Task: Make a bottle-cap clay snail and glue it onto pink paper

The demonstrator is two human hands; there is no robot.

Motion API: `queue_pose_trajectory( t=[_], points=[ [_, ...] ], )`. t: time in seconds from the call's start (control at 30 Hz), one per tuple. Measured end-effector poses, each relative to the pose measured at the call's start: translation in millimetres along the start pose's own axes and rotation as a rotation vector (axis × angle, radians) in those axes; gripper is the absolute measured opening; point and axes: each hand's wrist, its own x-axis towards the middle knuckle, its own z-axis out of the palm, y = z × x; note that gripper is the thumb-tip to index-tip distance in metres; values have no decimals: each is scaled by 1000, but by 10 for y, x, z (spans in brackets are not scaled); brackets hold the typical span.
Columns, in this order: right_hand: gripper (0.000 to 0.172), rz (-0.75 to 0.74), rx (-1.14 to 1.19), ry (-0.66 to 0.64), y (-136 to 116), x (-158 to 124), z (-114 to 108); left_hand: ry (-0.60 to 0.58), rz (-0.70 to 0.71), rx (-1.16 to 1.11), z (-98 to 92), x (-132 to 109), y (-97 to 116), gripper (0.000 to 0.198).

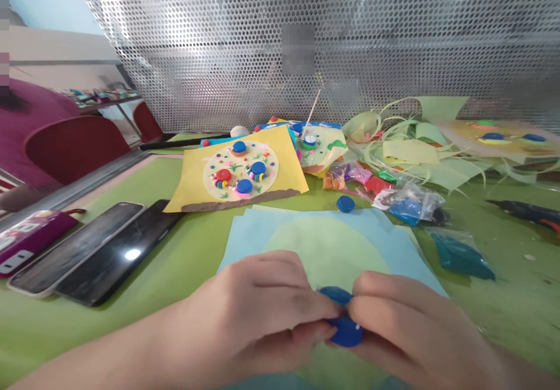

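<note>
My left hand [262, 308] and my right hand [406, 331] meet at the bottom centre, fingers pinched together on a lump of blue clay [343, 323]. They hover over a light blue paper sheet [271, 229] with a pale green circle [332, 247] on it. A small blue clay disc [345, 204] lies just beyond the sheet. Further back lies a yellow sheet [238, 171] bearing a round picture with blue, red and pink clay pieces.
Two phones [94, 250] and a purple case [30, 235] lie at left on the green table [184, 262]. Bags of coloured clay [406, 203], a teal packet [461, 256], green paper strips [415, 145] and a glue gun [529, 212] sit right. Perforated metal screen [306, 40] behind.
</note>
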Motion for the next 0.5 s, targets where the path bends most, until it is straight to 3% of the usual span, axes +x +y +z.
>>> queue_pose_trajectory(
  t=[0.3,0.5],
  points=[
    [35,-25,-115,-100,3,62,25,-201,37,397,20,-33,-34,35],
    [31,-9,-45,-104,6,6,43,-129,134,468,52,-27,-31,38]
  ],
)
